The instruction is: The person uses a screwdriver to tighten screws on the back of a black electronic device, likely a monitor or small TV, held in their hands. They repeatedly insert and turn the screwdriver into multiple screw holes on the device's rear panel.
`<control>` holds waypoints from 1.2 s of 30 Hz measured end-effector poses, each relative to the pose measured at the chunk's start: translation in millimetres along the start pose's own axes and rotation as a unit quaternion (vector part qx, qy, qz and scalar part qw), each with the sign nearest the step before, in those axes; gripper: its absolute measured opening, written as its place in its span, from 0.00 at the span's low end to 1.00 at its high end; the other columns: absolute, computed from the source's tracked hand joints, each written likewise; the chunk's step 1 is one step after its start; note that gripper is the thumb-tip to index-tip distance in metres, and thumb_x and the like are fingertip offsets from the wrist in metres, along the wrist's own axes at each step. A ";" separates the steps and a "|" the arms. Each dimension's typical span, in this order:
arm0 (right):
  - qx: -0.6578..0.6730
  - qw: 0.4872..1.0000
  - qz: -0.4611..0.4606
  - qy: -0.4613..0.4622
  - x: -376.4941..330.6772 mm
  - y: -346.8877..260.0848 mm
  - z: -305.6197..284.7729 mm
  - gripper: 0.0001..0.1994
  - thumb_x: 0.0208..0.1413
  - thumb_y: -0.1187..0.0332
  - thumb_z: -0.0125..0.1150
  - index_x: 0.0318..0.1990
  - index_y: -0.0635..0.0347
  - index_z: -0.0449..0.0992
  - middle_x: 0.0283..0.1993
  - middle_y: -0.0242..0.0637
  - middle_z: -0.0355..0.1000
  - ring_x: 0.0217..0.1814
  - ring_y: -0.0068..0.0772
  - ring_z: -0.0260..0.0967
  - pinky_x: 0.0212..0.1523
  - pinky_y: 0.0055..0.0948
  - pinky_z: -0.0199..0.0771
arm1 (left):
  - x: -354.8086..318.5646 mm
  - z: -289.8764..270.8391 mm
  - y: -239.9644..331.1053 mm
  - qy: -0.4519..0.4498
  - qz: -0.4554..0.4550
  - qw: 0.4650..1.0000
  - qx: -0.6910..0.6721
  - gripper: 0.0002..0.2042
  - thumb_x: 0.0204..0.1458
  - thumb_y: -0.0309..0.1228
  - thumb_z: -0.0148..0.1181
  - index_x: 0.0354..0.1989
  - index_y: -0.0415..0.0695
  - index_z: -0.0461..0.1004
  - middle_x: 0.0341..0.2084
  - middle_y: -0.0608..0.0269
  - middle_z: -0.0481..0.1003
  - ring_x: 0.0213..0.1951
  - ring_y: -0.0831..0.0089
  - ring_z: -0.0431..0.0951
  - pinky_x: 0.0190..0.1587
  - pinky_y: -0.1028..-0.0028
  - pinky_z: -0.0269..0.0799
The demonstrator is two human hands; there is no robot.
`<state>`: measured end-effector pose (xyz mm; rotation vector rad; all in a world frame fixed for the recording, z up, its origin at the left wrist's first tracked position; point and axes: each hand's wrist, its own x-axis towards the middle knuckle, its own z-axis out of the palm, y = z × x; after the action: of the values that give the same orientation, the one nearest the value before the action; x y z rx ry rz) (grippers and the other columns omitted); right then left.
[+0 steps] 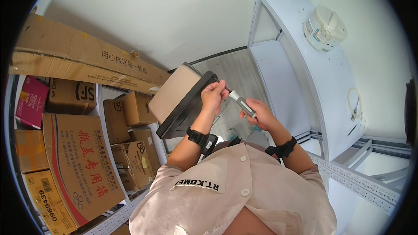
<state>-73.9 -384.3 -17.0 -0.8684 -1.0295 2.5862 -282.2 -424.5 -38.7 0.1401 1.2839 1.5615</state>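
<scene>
My right hand is closed around the grey and white handle of a screwdriver. The tool slants up and to the left, its dark shaft reaching the fingertips of my left hand. Those fingers are pinched together near the shaft's end, and whatever small thing they hold is too hidden to name. Just beyond and left of them stands a boxy piece with a beige panel and a black edge. My left hand is at the upper right corner of this black edge; whether it touches cannot be made out.
Shelves with several cardboard boxes fill the left side, with a long carton across their far end. To the right, a white shelf bears a white lidded bucket and a coiled cable. Grey flooring lies between.
</scene>
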 end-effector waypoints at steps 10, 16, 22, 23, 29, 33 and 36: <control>-0.555 0.767 -0.258 0.193 -13.1 -11.4 42.7 0.17 0.56 0.66 0.60 0.52 0.60 0.72 0.33 0.36 0.70 0.29 0.25 0.67 0.32 0.29 0.69 | -1.1 -3.2 2.1 -0.025 0.003 0.999 -0.022 0.07 0.61 0.30 0.54 0.41 0.39 0.74 0.32 0.63 0.78 0.31 0.79 0.79 0.31 0.85 0.76; -0.415 0.842 -0.285 0.195 -4.3 -2.1 26.8 0.19 0.54 0.66 0.63 0.53 0.61 0.71 0.37 0.37 0.70 0.31 0.27 0.69 0.30 0.31 0.70 | -3.0 -1.5 3.7 -0.041 -0.007 0.998 -0.050 0.09 0.63 0.27 0.49 0.48 0.39 0.71 0.39 0.61 0.78 0.41 0.72 0.81 0.37 0.82 0.79; -0.056 0.993 -0.043 0.090 -4.0 -10.7 12.3 0.19 0.63 0.63 0.51 0.57 0.63 0.66 0.38 0.40 0.72 0.21 0.22 0.61 0.20 0.21 0.57 | -4.3 -0.6 1.0 -0.045 -0.008 0.997 -0.067 0.11 0.63 0.27 0.47 0.51 0.39 0.69 0.44 0.58 0.76 0.45 0.70 0.80 0.39 0.80 0.79; -0.031 0.997 -0.029 0.071 -3.2 -10.5 10.9 0.18 0.64 0.62 0.49 0.57 0.63 0.66 0.37 0.40 0.73 0.20 0.21 0.59 0.19 0.21 0.56 | -4.2 -0.3 0.8 -0.046 -0.008 0.997 -0.067 0.11 0.63 0.26 0.47 0.52 0.40 0.69 0.44 0.58 0.76 0.45 0.70 0.79 0.39 0.80 0.79; -0.071 0.993 -0.046 0.087 2.0 -3.9 10.8 0.18 0.65 0.61 0.47 0.56 0.64 0.67 0.35 0.41 0.74 0.18 0.21 0.58 0.19 0.22 0.56 | -2.3 -4.8 -1.7 -0.055 -0.003 0.994 -0.090 0.11 0.63 0.26 0.47 0.52 0.40 0.68 0.44 0.58 0.76 0.45 0.69 0.80 0.39 0.79 0.80; -0.122 0.988 -0.028 0.094 1.0 -8.0 14.9 0.17 0.65 0.63 0.49 0.56 0.62 0.68 0.36 0.39 0.74 0.21 0.20 0.59 0.22 0.21 0.59 | -3.2 -6.7 -2.2 -0.057 0.000 0.994 -0.091 0.11 0.63 0.27 0.49 0.51 0.40 0.69 0.44 0.58 0.76 0.44 0.69 0.80 0.38 0.79 0.80; -0.267 0.951 -0.096 0.124 1.1 -4.0 17.1 0.16 0.61 0.67 0.54 0.55 0.62 0.68 0.37 0.35 0.73 0.29 0.19 0.64 0.29 0.22 0.65 | -4.7 -3.9 -0.9 -0.054 0.002 0.994 -0.090 0.10 0.62 0.28 0.51 0.50 0.41 0.69 0.43 0.60 0.76 0.42 0.72 0.80 0.37 0.80 0.80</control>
<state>-85.2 -390.4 -4.9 -1.1084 -1.6691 1.9944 -282.1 -430.7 -38.8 0.1110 1.0546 1.6418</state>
